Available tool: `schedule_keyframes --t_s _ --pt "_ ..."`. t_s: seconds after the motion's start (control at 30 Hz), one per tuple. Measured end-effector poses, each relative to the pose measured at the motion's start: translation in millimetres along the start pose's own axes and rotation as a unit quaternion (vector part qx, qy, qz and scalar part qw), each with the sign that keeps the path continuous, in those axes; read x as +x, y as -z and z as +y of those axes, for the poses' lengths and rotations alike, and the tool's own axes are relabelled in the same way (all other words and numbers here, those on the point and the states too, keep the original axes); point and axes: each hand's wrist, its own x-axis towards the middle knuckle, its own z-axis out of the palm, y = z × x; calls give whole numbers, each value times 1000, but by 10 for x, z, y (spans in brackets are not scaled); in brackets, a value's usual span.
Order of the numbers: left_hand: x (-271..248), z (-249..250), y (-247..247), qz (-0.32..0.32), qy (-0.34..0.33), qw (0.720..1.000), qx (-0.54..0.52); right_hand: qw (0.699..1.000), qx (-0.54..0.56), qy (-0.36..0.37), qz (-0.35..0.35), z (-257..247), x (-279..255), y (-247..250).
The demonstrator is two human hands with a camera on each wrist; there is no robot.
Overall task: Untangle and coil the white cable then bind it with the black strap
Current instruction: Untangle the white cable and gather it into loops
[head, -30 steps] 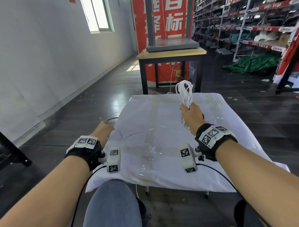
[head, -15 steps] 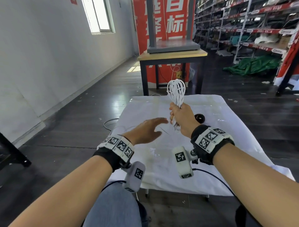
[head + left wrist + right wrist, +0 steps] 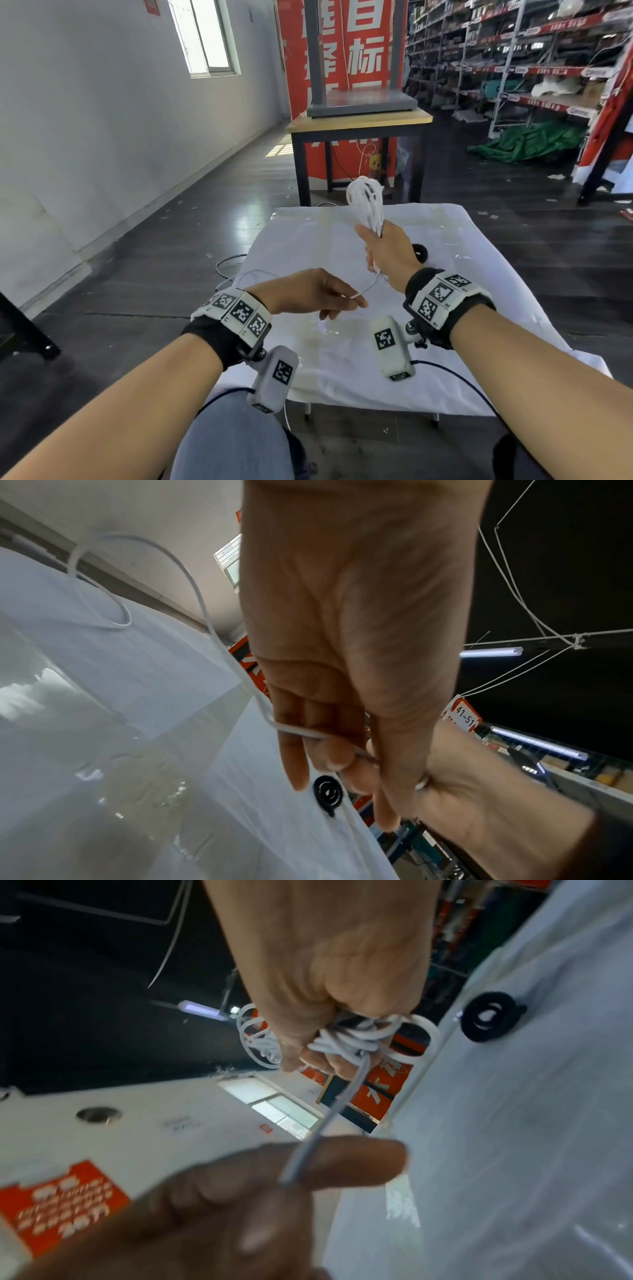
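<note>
My right hand (image 3: 387, 251) grips the coiled white cable (image 3: 366, 202) upright above the table, its loops sticking out above the fist; the right wrist view shows the bundle (image 3: 349, 1039) inside the curled fingers. A loose strand (image 3: 368, 287) runs from the fist down to my left hand (image 3: 342, 301), which pinches it between thumb and fingers (image 3: 342, 753). The strand trails off behind the left hand in a loop (image 3: 113, 615) over the table's left edge. The rolled black strap (image 3: 420, 253) lies on the cloth just right of my right hand, also visible as a dark spiral (image 3: 488, 1020).
The table is covered with a white cloth (image 3: 342, 370) under shiny clear plastic. A wooden table (image 3: 359, 123) carrying a grey stand is behind it. Storage shelves (image 3: 531, 68) line the right side; a grey cable (image 3: 227, 263) lies on the dark floor at left.
My left hand came from the table's left edge to the middle and now pinches the loose strand below the coil. The right hand shifted slightly left with the coil.
</note>
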Motion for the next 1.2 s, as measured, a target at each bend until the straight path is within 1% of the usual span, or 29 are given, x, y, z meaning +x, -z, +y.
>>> schedule_keyframes --t_s 0.1,0.13,0.2,0.27,0.33,0.4,0.47,0.53,0.6,0.73,0.9,1.07,1.13,1.2 --pt "-65 79 40 -33 -10 999 -12 992 -117 25 -44 12 -66 -16" --pt "-85 91 57 -31 -13 999 -20 986 -150 34 -61 9 -89 -21" --pt "-118 107 103 7 -18 999 -42 972 -209 36 -97 8 -128 -20" --pt "-127 97 158 77 -21 995 -61 959 -245 11 -140 26 -150 -22" --pt "-113 66 211 142 -27 987 -68 957 -225 -29 -179 46 -176 -36" --pt "-83 17 253 190 -39 978 -71 961 -182 -65 -199 42 -208 -57" --pt "-44 -41 294 236 -40 969 -55 962 -154 -87 -210 28 -232 -79" --pt "-18 -89 319 264 -41 963 -23 962 -134 -97 -216 21 -245 -93" --pt "1 -127 324 296 -46 954 1 960 -137 -97 -224 22 -247 -100" --pt "25 -237 352 352 -39 935 -9 952 -142 -118 -245 16 -258 -112" --pt "38 -335 379 374 -23 927 -5 935 -192 -94 -283 -24 -235 -129" --pt "53 -378 354 409 -8 912 -11 922 -198 -86 -320 -66 -227 -97" --pt "56 -390 357 395 -7 918 -10 921 -195 -83 -328 -65 -230 -82" --pt "31 -360 349 350 -19 936 20 920 -192 -85 -332 -59 -235 -72"
